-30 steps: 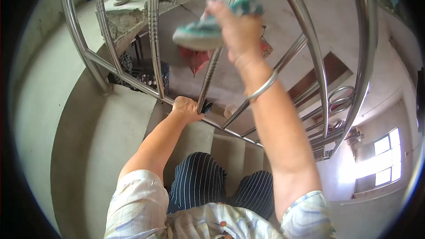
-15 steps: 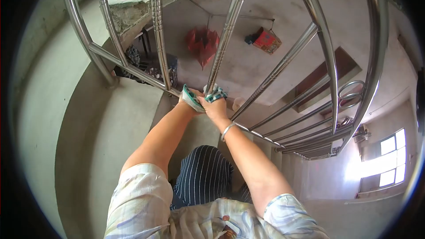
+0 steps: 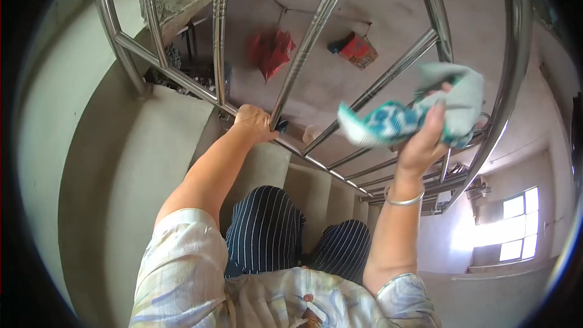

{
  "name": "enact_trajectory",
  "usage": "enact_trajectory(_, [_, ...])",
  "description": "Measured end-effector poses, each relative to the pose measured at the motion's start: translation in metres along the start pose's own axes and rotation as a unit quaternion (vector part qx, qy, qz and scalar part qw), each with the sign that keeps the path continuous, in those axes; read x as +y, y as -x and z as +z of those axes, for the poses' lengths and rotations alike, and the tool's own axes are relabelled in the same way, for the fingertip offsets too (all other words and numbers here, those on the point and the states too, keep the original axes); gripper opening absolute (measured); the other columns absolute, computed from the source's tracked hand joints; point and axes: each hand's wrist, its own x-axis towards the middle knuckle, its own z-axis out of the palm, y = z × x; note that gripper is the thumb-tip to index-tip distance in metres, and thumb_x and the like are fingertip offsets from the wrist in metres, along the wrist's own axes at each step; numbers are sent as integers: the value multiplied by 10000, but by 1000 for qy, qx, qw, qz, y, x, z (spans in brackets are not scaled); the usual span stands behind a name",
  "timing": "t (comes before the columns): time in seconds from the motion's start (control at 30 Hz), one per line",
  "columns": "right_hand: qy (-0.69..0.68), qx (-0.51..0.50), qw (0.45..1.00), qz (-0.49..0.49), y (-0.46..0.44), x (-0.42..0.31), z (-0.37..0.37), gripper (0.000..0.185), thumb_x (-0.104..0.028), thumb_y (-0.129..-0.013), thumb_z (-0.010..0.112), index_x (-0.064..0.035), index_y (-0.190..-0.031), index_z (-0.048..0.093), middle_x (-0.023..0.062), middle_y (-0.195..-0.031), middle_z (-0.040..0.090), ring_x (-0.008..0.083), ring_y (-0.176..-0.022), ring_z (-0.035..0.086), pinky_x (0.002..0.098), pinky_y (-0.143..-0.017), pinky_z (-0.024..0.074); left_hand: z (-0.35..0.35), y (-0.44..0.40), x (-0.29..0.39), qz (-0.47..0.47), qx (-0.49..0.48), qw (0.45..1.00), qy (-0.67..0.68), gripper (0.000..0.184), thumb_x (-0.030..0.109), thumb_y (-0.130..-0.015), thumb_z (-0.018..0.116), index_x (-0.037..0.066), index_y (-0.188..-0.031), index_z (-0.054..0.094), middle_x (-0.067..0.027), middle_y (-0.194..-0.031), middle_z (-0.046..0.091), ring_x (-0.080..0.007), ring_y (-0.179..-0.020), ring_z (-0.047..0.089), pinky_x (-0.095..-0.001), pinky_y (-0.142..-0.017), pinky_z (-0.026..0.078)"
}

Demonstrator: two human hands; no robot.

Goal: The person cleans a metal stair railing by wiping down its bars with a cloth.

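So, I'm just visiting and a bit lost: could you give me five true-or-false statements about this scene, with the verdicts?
1. The right hand holds a cloth. True.
2. The left hand holds a cup. False: it grips the railing's lower bar.
3. The bracelet is on the left wrist. False: it is on the right wrist.
4. A bright window shows at the picture's right side. True.
5. The trousers are plain. False: they are striped.

Pale cloth (image 3: pixel 395 120), teal-edged (blue-patterned partly); navy trousers (image 3: pixel 265 231), white-striped; silver railing (image 3: pixel 321 24).
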Motion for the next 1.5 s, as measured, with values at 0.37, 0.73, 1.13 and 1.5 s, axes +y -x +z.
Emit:
enact_trajectory(0.37, [169, -71, 965, 189, 161, 154, 39, 201, -144, -745, 659, -2, -862, 579, 47, -775, 601, 144, -735, 561, 293, -698, 448, -14, 3, 0, -11, -10, 999, 37, 503, 572, -736, 481, 109, -795, 670, -87, -762, 648, -234, -760, 630, -334, -652, 471])
enact_trajectory(0.73, [-53, -70, 967, 241, 70, 94, 40, 180, -68, -754, 656, -39, -910, 571, 32, -827, 599, 118, -715, 573, 253, -674, 478, -25, 8, 5, -16, -17, 998, 52, 491, 548, -756, 486, 101, -856, 663, -86, -793, 649, -233, -802, 626, -339, -701, 478])
enact_trajectory(1.13, [20, -40, 983, 178, 105, 126, 46, 181, -78, -713, 648, -8, -858, 565, 31, -856, 587, 121, -782, 539, 290, -739, 447, -23, 5, 3, -32, -33, 998, 36, 526, 573, -755, 473, 94, -866, 660, -91, -812, 654, -235, -786, 634, -338, -700, 487])
enact_trajectory(1.5, [86, -191, 949, 237, 131, 139, 22, 252, -99, -709, 688, -8, -913, 569, 20, -842, 589, 104, -743, 544, 271, -678, 469, -14, 5, 1, -14, 13, 999, 43, 541, 579, -763, 469, 82, -841, 668, -107, -834, 649, -238, -831, 620, -343, -722, 472])
